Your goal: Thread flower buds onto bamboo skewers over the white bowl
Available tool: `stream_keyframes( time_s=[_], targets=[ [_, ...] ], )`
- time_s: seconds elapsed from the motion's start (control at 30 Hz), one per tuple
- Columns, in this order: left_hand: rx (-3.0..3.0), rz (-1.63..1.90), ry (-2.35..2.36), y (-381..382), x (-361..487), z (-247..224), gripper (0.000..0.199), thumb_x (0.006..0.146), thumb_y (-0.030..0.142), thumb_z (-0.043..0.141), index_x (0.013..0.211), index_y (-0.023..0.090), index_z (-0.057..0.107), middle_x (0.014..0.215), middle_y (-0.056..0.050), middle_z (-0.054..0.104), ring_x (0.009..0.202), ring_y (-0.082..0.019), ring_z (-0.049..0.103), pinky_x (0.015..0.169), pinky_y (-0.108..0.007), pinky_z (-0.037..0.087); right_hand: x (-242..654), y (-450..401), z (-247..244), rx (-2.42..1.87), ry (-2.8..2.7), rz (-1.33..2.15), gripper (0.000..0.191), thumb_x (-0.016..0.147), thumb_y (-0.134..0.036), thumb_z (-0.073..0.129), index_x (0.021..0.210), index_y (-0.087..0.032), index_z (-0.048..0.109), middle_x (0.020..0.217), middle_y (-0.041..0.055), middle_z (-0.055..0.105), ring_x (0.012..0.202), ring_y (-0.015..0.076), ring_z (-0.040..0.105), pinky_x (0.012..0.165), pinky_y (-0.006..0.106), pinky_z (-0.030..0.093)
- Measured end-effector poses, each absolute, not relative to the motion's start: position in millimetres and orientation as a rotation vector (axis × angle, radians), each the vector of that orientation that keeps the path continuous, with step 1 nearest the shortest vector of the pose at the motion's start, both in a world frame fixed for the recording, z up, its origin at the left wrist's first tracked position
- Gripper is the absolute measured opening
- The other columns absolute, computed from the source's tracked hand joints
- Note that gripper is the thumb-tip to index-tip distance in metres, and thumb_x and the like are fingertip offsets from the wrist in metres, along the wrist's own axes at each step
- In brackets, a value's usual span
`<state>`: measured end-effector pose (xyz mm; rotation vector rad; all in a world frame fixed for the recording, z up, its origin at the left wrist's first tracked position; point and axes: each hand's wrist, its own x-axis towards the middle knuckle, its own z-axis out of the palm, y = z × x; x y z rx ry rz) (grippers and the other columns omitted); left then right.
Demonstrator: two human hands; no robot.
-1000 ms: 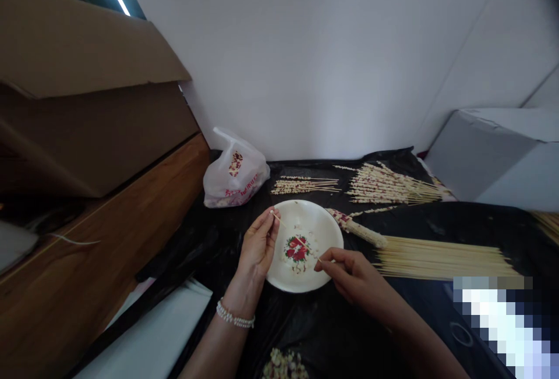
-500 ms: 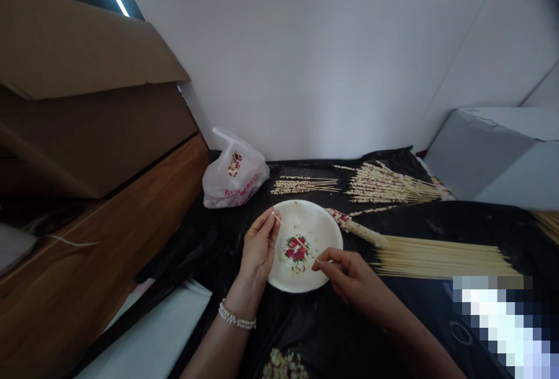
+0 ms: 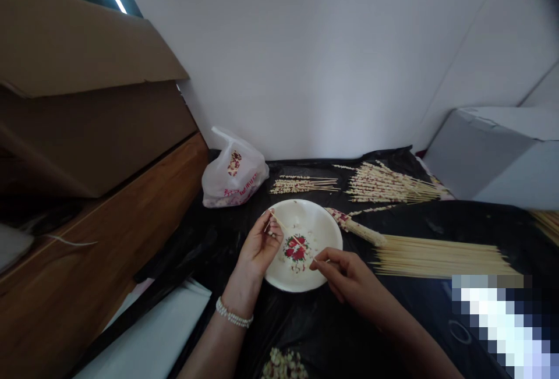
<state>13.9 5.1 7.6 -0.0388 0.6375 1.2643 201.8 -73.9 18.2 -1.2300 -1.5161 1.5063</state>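
Right hand [image 3: 347, 271]: your thumb and forefinger pinched the near end of a thin stick [image 3: 283, 228], which slanted up and across the bowl [image 3: 326, 230]. Left hand [image 3: 257, 248]: fingertips closed at the stick's far end, the other fingers curled, small pale bits apparently tucked against them; too small to tell what sat right at the tip. Two-ended hold probably kept the stick steady; working over the bowl likely let any dropped bit land inside, where pale pieces [image 3: 298, 268] lay scattered. Just beyond the rim, a small row of threaded sticks [image 3: 290, 185] lay side by side, a larger fanned bundle [image 3: 378, 184] to its right, beaded ends mostly leftward, perhaps to leave the bare ends easy to grasp. A cob-like rod [image 3: 364, 231] lay beside the bowl, plain sticks [image 3: 441, 257] next to it, seemingly within your right hand's reach. Plastic bag [image 3: 236, 181] stood beyond your left hand; a pale heap [image 3: 285, 365] sat nearest you on the black sheet [image 3: 325, 332].
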Motion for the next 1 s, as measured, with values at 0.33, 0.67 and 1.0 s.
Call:
stream_keyframes(
  time_s=[0.33, 0.67, 1.0],
  targets=[
    [-0.04, 1.3, 0.64, 5.4, 17.4, 4.0, 0.004, 0.086, 0.011, 0.058, 0.083, 0.013, 0.06, 0.063, 0.003, 0.054, 0.052, -0.004, 0.052, 0.049, -0.013, 0.043, 195.4, -76.8, 13.3, -1.248, -1.525, 1.416, 0.024, 0.09, -0.036, 0.051, 0.076, -0.018, 0.056, 0.047, -0.0078, 0.038, 0.041, 0.0091, 0.034, 0.041, 0.022, 0.021],
    [0.159, 1.098, 0.728, -12.8, 43.7, -2.9, 0.01, 0.076, 0.008, 0.069, 0.081, 0.011, 0.062, 0.062, 0.002, 0.053, 0.053, -0.004, 0.051, 0.047, -0.012, 0.043, 197.1, -72.2, 1.6, -1.278, -1.607, 1.131, 0.028, 0.092, -0.037, 0.048, 0.078, -0.017, 0.061, 0.054, -0.0043, 0.043, 0.051, 0.0124, 0.037, 0.049, 0.025, 0.026],
    [0.585, 0.959, 0.82, -25.9, 49.8, 0.0, 0.031, 0.064, 0.026, 0.082, 0.065, 0.014, 0.054, 0.053, 0.009, 0.035, 0.043, -0.001, 0.026, 0.037, -0.012, 0.016, 197.4, -71.9, 2.7, -1.276, -1.555, 1.085, 0.026, 0.093, -0.035, 0.048, 0.079, -0.017, 0.061, 0.06, -0.0016, 0.052, 0.053, 0.0124, 0.042, 0.05, 0.024, 0.03]
  ],
)
